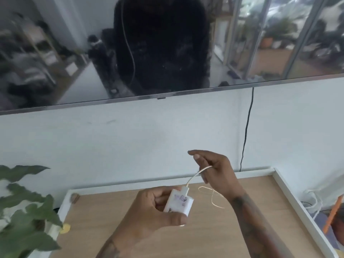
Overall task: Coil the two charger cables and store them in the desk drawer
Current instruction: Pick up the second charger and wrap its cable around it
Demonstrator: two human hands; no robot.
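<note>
My left hand (154, 207) is closed around a white charger block (179, 202) with purple scribbles, held above the wooden desk top (247, 190). A thin white charger cable (194, 175) leaves the block's plug and runs up over the fingers of my right hand (216, 170). That hand is just above and right of the block, with forefinger and thumb stretched out and the cable looped around its lower fingers. A slack loop of the cable (212, 196) hangs below the right wrist. No second charger cable or drawer can be made out.
A large dark screen (167, 53) hangs on the white wall above the desk, with a black cord (246, 131) dropping from it. A leafy plant (24, 207) stands at the left. White cables and an orange object (333, 213) lie beyond the desk's right rim.
</note>
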